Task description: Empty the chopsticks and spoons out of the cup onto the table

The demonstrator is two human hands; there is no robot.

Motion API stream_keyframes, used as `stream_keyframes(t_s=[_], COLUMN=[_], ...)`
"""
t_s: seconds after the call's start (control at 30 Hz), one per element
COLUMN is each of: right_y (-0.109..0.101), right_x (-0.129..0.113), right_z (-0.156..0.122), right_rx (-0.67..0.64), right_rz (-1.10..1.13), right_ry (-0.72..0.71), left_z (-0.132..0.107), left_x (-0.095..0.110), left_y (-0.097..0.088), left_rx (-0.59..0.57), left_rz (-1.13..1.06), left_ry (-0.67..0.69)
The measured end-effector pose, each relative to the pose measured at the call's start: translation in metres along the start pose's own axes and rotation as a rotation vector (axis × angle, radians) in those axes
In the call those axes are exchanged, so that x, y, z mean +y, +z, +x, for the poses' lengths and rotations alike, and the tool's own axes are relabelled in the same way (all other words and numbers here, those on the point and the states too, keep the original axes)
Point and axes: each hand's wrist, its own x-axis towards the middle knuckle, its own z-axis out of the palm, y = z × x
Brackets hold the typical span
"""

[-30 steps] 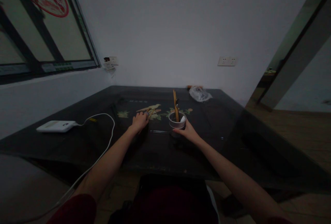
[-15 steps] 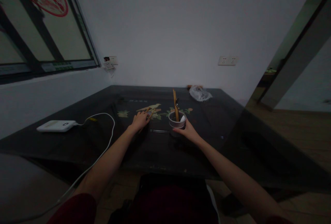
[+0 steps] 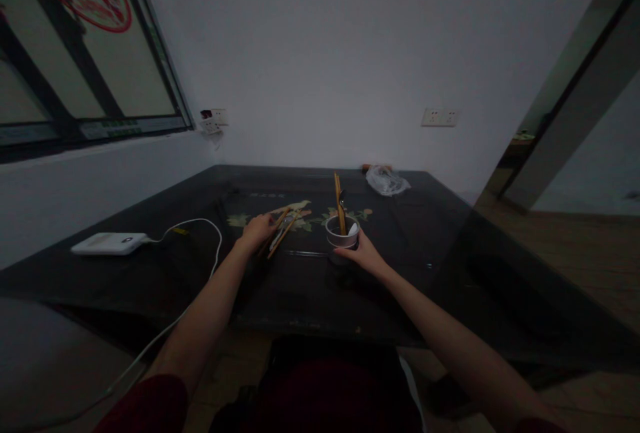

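Note:
My right hand (image 3: 367,254) is closed around the side of a light metallic cup (image 3: 342,241) that stands upright on the dark table. Brown chopsticks (image 3: 339,196), a dark-handled spoon (image 3: 343,198) and a white piece (image 3: 353,229) stick up from the cup. To its left, more chopsticks (image 3: 284,235) lie slanted on the tabletop, with a shiny utensil (image 3: 275,238), perhaps a spoon, between them. My left hand (image 3: 259,229) is at their left side, its fingers curled down on the leftmost chopstick. The fingertips are partly hidden and dim.
A white power bank (image 3: 109,243) with a white cable (image 3: 220,239) lies on the left of the table (image 3: 310,293); the cable runs past my left forearm. A crumpled clear plastic bag (image 3: 386,181) sits at the back. A dark flat object (image 3: 515,293) lies at right.
My left hand has shifted a little left, uncovering more of the chopsticks and the shiny utensil between them. My right hand and the cup have stayed in place.

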Motion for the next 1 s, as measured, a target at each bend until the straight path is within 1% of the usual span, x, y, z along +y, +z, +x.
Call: stream_keyframes(t_s=[0.23,0.27,0.33,0.4,0.47,0.5,0.57,0.63,0.7,0.8,0.9,1.0], right_y=[0.000,0.000,0.001,0.001,0.001,0.001,0.002,0.003,0.004,0.005,0.005,0.005], right_x=[-0.004,-0.004,-0.005,-0.007,-0.008,-0.009,-0.010,-0.011,-0.011,-0.011,-0.011,-0.009], right_z=[-0.002,-0.002,-0.002,-0.003,-0.003,-0.004,-0.004,-0.004,-0.004,-0.004,-0.004,-0.003], right_rx=[0.000,0.000,-0.002,-0.003,-0.002,-0.002,-0.003,-0.002,-0.002,-0.002,-0.006,-0.014], right_rz=[-0.003,-0.002,0.004,0.010,0.009,0.009,0.011,0.018,0.032,0.047,0.069,0.089], right_ry=[-0.012,-0.010,-0.009,-0.015,-0.027,-0.031,-0.034,-0.044,-0.062,-0.078,-0.076,-0.083], left_z=[-0.003,-0.003,-0.004,-0.007,-0.011,-0.014,-0.020,-0.027,-0.030,-0.028,-0.022,-0.017], left_x=[0.005,0.006,0.010,0.019,0.034,0.044,0.066,0.088,0.108,0.134,0.154,0.169], left_y=[-0.002,-0.003,-0.006,-0.009,-0.013,-0.015,-0.019,-0.022,-0.024,-0.026,-0.023,-0.019], left_rx=[-0.045,-0.032,0.040,0.135,0.186,0.183,0.131,0.052,0.011,-0.015,-0.065,-0.094], left_rz=[-0.007,-0.007,-0.019,-0.085,-0.235,-0.335,-0.543,-0.688,-0.761,-0.843,-0.947,-1.023], left_ry=[0.017,0.015,0.041,0.125,0.242,0.296,0.372,0.451,0.479,0.504,0.512,0.473])
